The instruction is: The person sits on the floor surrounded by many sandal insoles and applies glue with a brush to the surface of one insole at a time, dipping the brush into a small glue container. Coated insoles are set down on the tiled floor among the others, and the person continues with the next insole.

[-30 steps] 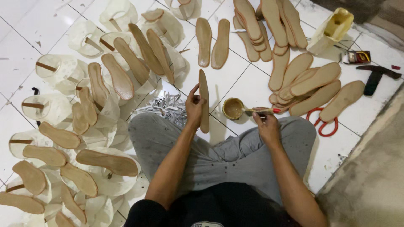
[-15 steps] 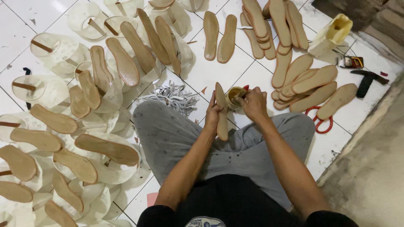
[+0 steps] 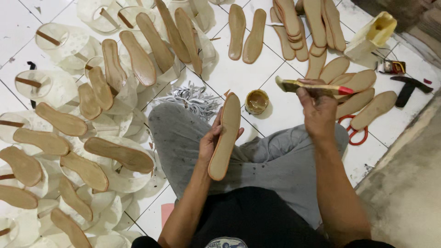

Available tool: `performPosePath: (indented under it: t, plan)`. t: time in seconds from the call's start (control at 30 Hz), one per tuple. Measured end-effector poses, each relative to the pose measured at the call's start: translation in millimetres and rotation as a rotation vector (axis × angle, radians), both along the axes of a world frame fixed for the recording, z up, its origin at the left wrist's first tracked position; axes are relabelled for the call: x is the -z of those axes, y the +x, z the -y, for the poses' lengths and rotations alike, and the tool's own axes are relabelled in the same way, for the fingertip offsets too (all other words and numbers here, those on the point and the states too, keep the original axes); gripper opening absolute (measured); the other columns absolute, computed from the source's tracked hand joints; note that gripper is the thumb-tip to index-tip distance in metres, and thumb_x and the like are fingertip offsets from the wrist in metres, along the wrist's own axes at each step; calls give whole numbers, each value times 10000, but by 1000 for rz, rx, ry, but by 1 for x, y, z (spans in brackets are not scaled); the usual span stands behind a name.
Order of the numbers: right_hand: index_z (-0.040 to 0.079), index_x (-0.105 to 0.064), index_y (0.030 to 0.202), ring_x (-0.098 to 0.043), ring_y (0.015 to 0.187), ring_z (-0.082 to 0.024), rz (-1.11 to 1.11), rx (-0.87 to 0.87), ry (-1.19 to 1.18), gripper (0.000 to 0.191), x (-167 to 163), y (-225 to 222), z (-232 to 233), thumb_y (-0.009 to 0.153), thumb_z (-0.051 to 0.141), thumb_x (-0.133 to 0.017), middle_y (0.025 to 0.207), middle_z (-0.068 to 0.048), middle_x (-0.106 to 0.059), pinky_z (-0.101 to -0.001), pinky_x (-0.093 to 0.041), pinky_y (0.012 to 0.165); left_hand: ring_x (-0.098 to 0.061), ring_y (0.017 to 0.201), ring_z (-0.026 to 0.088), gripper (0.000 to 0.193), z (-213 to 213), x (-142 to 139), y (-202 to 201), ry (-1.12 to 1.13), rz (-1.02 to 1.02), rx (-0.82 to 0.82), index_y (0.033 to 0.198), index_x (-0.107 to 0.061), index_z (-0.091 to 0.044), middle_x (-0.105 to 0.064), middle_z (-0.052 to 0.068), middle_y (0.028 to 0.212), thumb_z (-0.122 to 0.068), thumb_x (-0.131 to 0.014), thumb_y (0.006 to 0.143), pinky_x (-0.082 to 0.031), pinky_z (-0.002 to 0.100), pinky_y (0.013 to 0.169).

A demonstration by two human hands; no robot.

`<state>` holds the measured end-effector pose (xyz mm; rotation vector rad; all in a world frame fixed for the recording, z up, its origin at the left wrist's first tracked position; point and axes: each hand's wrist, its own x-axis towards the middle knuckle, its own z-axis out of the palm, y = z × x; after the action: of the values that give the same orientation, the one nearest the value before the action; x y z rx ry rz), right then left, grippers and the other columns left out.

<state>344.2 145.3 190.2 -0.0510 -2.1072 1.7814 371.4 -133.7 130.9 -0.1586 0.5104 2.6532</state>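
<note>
- Head view: left hand (image 3: 212,140) fingers clamped on a tan shoe insole (image 3: 224,136), held over the lap
- Right hand (image 3: 318,110) fingers closed around a glue brush (image 3: 313,87)
- Small glue tin (image 3: 256,101) on the floor between both hands

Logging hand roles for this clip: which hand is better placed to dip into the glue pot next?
Right, probably. The right hand holds the brush just beside the glue pot, while the left hand is occupied holding the insole.
</note>
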Motion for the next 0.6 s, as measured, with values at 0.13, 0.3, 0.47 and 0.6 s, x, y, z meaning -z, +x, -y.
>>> performPosePath:
  t: [0.13, 0.3, 0.47, 0.6]
  plan:
    - [15, -626, 1189, -537, 912, -152, -21, -61, -187, 141, -47, 21, 26, 1056, 60, -635, 1046, -50, -606, -278, -411, 789, -422, 1450, 274, 801, -14, -32, 7, -42, -86, 15, 1649, -218, -76, -299, 107, 1673, -120, -566, 929, -428, 499, 1184]
    - [-7, -634, 1153, -648, 1078, -228, -145, -183, 236, 117, -61, 24, 57, 1056, 56, -625, 1113, -122, -644, -332, -535, 958, -476, 1409, 306, 779, -22, -62, 13, -96, -162, 84, 1660, -215, -51, -329, 151, 1667, -127, -545, 958, -438, 458, 1188]
    - [5, -650, 1153, -677, 1048, -235, -156, -201, 286, 126, -59, 23, 58, 1042, 63, -637, 1108, -126, -665, -333, -554, 930, -505, 1373, 292, 723, -27, -74, 15, -34, -160, 164, 1663, -216, -75, -355, 123, 1643, -221, -468, 1001, -413, 445, 1145]
    - [0, -668, 1149, -671, 1043, -248, -142, -300, 339, 158, -55, 35, 64, 1006, 60, -639, 1087, -127, -663, -354, -541, 939, -507, 1408, 277, 659, -30, -72, 7, 153, -55, 74, 1660, -253, -25, -416, 142, 1623, -334, -385, 1093, -383, 488, 1234]
